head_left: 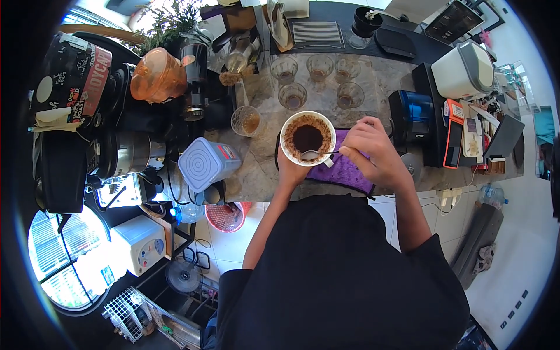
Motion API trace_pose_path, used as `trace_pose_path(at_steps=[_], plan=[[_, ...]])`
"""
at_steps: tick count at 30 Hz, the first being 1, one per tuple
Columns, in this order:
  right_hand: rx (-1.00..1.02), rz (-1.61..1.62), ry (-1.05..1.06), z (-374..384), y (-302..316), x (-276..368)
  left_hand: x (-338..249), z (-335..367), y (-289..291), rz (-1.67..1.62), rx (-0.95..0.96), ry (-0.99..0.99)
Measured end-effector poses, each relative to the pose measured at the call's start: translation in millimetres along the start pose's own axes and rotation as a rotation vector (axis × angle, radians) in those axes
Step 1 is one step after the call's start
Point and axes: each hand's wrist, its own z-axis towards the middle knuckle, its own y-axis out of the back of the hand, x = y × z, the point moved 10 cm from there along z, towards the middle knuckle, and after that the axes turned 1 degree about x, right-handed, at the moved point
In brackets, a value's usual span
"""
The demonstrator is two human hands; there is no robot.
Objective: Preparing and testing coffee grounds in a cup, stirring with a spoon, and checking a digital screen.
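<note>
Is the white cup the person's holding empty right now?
No, the white cup, held by the left hand, contains dark brown coffee with a foamy rim, and the right hand dips a spoon into it.

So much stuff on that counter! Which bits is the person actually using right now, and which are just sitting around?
In use:
- white cup of dark coffee, held by the left hand
- spoon, held by the right hand
- purple cloth under the cup

Sitting around:
- empty glasses
- square grey-lidded container
- orange jug
- white box-shaped machine
</note>
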Motion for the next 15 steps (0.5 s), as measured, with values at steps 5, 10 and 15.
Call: trace_pose_path(at_steps=[5,10,15], plan=[[-0.098,0.029,-0.076,-1.6,3.9,-19.2,-1.4,0.6,0.6,-0.029,-0.017,0.015],[-0.168,-0.052,-0.095,0.4,-8.8,-27.9,2.0,0.7,0.5,0.012,-0.022,-0.005],[-0.206,-0.036,-0.086,1.9,-15.8,-23.0,2.4,0.4,1.1,-0.010,-0.037,0.002]])
